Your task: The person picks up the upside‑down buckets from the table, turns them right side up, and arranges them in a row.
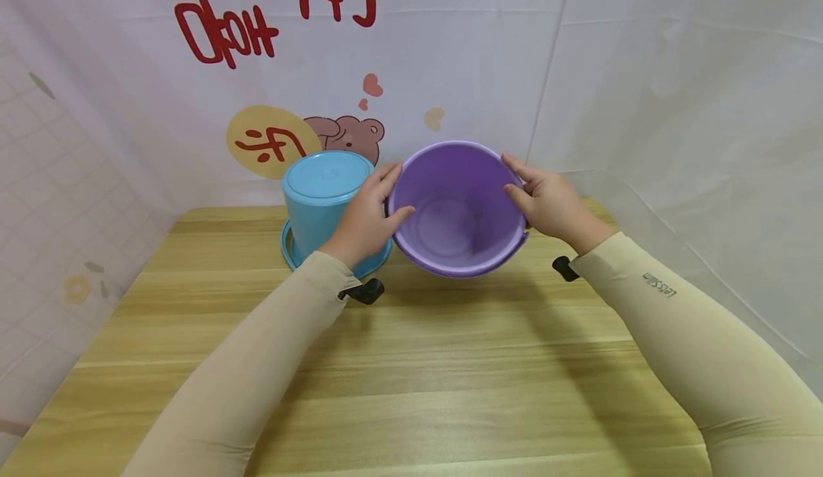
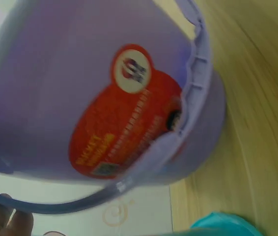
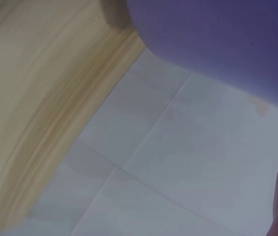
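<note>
Head view: holding purple bucket point(image 1: 450, 220) near far edge of counter point(image 1: 482, 377), mouth tipped toward near edge, inner floor and walls exposed. Pinching opposite sides of its rim with left hand point(image 1: 366, 220) and right hand point(image 1: 553, 202). Toward far-left corner, blue bucket point(image 1: 316, 214) upside down, interior hidden.

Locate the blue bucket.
In the head view, the blue bucket stands on the table, left of centre near its far edge, partly behind the left hand, left of the purple bucket.
</note>
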Motion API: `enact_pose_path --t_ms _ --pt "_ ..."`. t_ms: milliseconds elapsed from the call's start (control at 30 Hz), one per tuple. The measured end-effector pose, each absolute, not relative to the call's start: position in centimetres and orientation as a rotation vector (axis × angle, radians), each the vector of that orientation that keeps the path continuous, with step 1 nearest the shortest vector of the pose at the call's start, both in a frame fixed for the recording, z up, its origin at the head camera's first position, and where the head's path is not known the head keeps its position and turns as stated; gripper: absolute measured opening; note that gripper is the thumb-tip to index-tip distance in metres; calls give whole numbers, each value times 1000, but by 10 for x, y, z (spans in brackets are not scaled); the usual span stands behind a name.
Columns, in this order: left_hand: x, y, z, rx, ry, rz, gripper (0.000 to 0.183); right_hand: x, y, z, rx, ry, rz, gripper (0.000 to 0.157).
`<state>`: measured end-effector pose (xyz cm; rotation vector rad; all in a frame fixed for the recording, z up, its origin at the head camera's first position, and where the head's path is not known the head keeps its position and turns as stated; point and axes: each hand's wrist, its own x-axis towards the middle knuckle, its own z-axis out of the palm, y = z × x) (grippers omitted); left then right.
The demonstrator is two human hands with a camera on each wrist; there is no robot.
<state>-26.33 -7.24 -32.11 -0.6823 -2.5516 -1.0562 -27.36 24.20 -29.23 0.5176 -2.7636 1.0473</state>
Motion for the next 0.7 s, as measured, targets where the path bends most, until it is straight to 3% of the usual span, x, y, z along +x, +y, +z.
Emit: enact_pose_path --t_ms 333,700 --pt "-258 -73 -332 -688 -2601 -1043 76 -275 240 -296 458 -2720 934 55" --pt "-265 -68 -333 -594 -2664 -1023 79 -259 241 -304 652 -2693 804 75"
